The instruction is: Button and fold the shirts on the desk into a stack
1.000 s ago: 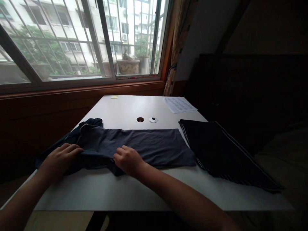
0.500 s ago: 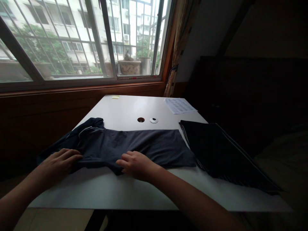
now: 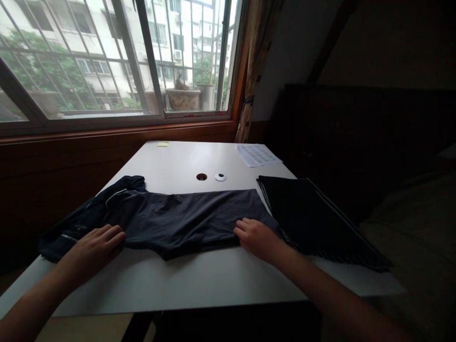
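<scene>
A dark grey garment [image 3: 178,221] lies folded lengthwise across the white table [image 3: 199,280], its collar end bunched at the left. My left hand [image 3: 93,244] lies flat on the garment's left part, fingers stretched out. My right hand [image 3: 257,236] rests at the garment's right near corner, fingers extended and pressing on the cloth. Neither hand holds anything.
A black folded garment with thin white stripes [image 3: 313,221] lies at the table's right and hangs over the edge. A sheet of paper [image 3: 257,155], a yellow note [image 3: 163,144], a cable hole [image 3: 201,176] and its white cap [image 3: 220,177] lie toward the window.
My right hand slid along the garment's near edge from its middle to its right corner. My left hand opened from curled to flat and stayed at the left part.
</scene>
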Available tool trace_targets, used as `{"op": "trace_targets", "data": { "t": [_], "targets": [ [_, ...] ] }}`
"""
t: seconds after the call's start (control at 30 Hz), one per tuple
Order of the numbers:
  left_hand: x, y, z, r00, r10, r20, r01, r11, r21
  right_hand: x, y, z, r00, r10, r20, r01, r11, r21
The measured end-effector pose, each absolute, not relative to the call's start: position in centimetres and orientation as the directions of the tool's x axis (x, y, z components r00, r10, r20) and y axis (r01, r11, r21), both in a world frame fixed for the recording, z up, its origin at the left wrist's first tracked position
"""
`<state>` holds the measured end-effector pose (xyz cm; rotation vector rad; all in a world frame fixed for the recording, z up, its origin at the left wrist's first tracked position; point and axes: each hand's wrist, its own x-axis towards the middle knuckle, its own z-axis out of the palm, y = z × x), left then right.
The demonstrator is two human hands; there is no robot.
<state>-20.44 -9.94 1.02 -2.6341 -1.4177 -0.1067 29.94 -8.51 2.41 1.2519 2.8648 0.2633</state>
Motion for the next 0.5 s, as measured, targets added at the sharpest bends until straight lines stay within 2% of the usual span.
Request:
{"op": "trace_targets", "data": {
  "t": [0.2, 0.3, 0.4, 0.5],
  "targets": [
    [-20.5, -10.2, 1.2, 0.53, 0.84, 0.111, 0.848, -0.525, -0.078, 34.6, -9.0, 4.4, -0.722, 0.667, 0.187, 0.689, 0.717, 0.102],
    [-20.3, -10.1, 1.2, 0.507, 0.858, 0.084, 0.861, -0.501, -0.085, 35.5, -9.8, 3.2, -0.739, 0.652, 0.171, 0.671, 0.734, 0.102],
    [-19.1, -10.2, 1.8, 0.496, 0.867, 0.057, 0.866, -0.488, -0.105, 36.1, -10.4, 1.5, -0.709, 0.689, 0.15, 0.705, 0.695, 0.142],
    [-16.5, -10.8, 2.7, 0.552, 0.831, 0.066, 0.833, -0.547, -0.088, 37.0, -10.5, 0.8, -0.633, 0.751, 0.185, 0.773, 0.603, 0.196]
  ]
}}
